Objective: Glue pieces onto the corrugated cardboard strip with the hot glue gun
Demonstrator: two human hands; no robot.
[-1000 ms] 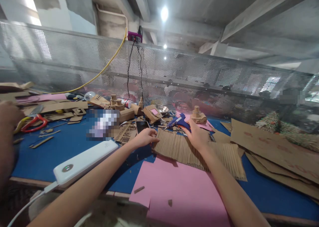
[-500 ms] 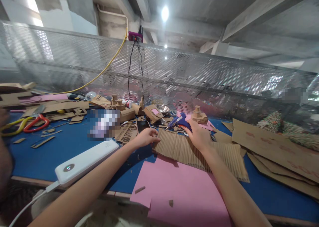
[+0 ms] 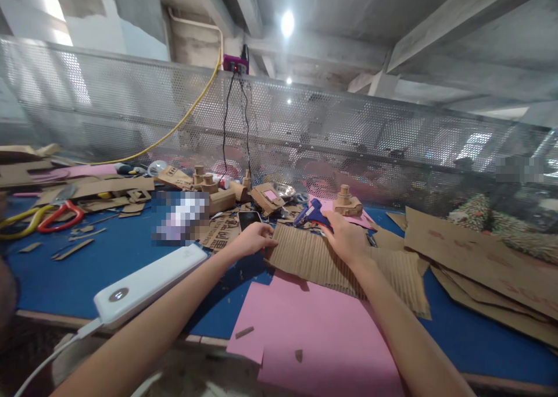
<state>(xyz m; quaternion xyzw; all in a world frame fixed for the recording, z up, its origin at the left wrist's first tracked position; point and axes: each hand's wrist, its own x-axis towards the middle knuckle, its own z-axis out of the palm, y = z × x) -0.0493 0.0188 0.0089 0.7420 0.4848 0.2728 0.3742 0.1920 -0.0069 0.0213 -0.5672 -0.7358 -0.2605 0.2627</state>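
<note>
My right hand point(image 3: 346, 238) is wrapped round the handle of a blue glue gun point(image 3: 313, 212), whose nozzle points left, above the far edge of a corrugated cardboard sheet point(image 3: 305, 256). At the sheet's left end, my left hand point(image 3: 256, 239) has its fingers closed on the edge. The ridged side of the cardboard faces up, and my right forearm crosses over it. Under its near side lies a pink paper sheet point(image 3: 322, 333) with small brown scraps on it. Just beyond my left hand is a phone point(image 3: 249, 219) with a dark screen.
A white power bank point(image 3: 150, 283) with a cable lies at left, near scissors point(image 3: 61, 214) and cardboard scraps. Small cardboard models point(image 3: 347, 202) stand along the back by the perforated metal screen point(image 3: 279, 124). Flat cardboard pieces point(image 3: 479, 257) are stacked at right. Another person's arm shows at far left.
The glue gun has tilted slightly in my right hand, its nozzle a little farther from the cardboard. My left hand stays at the sheet's edge.
</note>
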